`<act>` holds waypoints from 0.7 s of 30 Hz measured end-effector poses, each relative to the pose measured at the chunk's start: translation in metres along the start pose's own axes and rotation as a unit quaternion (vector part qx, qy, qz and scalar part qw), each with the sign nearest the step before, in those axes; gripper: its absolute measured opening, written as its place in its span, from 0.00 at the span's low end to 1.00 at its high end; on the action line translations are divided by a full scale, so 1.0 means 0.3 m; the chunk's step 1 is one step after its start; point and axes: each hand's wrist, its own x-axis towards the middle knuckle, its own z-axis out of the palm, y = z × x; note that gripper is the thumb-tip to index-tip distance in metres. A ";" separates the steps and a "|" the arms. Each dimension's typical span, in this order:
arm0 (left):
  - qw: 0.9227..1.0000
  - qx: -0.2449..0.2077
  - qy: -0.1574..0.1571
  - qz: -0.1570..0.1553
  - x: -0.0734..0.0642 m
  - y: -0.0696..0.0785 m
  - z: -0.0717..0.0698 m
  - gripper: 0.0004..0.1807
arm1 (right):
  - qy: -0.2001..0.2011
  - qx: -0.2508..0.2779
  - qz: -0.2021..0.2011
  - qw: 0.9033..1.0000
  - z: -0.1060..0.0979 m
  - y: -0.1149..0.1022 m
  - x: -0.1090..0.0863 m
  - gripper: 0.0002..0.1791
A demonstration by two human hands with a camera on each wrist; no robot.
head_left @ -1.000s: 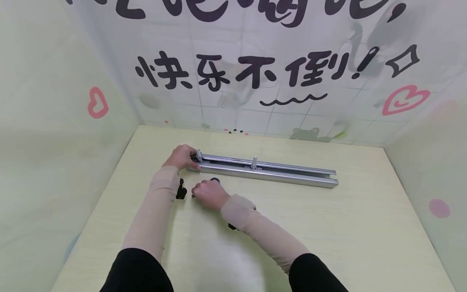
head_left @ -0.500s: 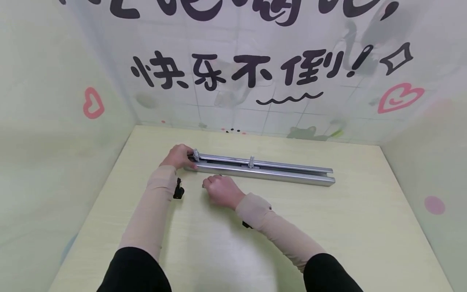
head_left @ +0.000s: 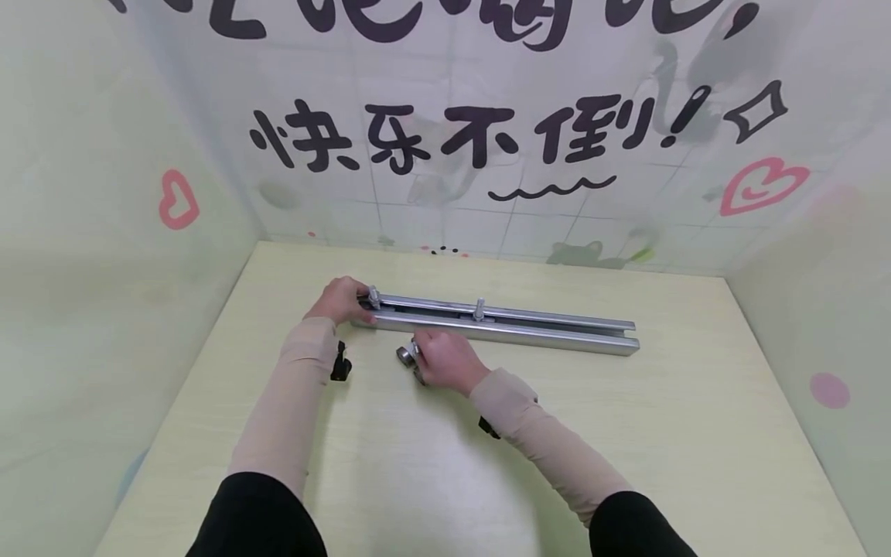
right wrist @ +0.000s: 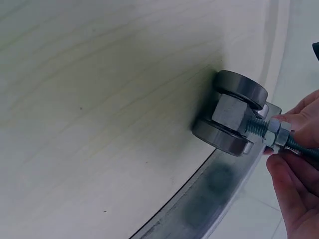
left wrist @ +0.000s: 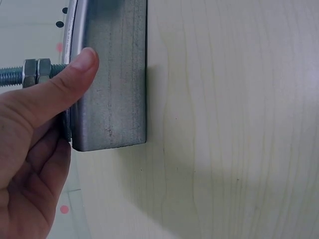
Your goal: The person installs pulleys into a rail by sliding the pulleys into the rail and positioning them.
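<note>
A long grey metal C-shaped rail lies across the far part of the table, its slot facing up. My left hand grips the rail's left end; in the left wrist view the thumb presses the side wall, beside a threaded bolt with two nuts. Another bolt stands up from the slot near mid-rail. In front of the rail, my right hand pinches the bolt of a roller trolley. The right wrist view shows its wheels, square block and hex nuts.
The pale wooden table extends in front of the rail and to its right. Behind it hangs a printed white backdrop, with pale side walls left and right.
My right hand has moved to the right along the rail's front, and the roller trolley has turned so its wheels show. My left hand stays on the rail's left end.
</note>
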 end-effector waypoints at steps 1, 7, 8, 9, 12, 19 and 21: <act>1.000 0.000 0.000 0.002 0.002 -0.002 0.002 0.27 | 0.004 0.003 -0.001 1.000 0.004 0.002 -0.003 0.06; 1.000 0.005 0.005 0.007 0.000 -0.001 0.002 0.25 | 0.040 0.032 0.004 0.999 0.017 0.004 -0.014 0.06; 1.000 0.004 0.004 0.006 -0.003 0.001 0.001 0.25 | 0.045 0.037 0.009 0.998 0.019 0.003 -0.016 0.07; 1.000 0.003 0.005 0.003 -0.004 0.004 -0.001 0.25 | 0.049 0.043 0.016 0.998 0.019 0.002 -0.017 0.07; 1.000 0.001 0.000 0.000 -0.011 0.009 -0.006 0.25 | 0.062 0.061 0.039 0.995 0.024 -0.003 -0.018 0.07; 1.000 -0.008 -0.003 -0.006 -0.013 0.010 -0.008 0.26 | 0.092 0.113 0.072 0.987 0.016 -0.014 -0.024 0.07; 1.000 -0.008 -0.005 -0.004 -0.010 0.009 -0.006 0.26 | 0.092 0.121 0.076 0.985 0.012 -0.015 -0.030 0.07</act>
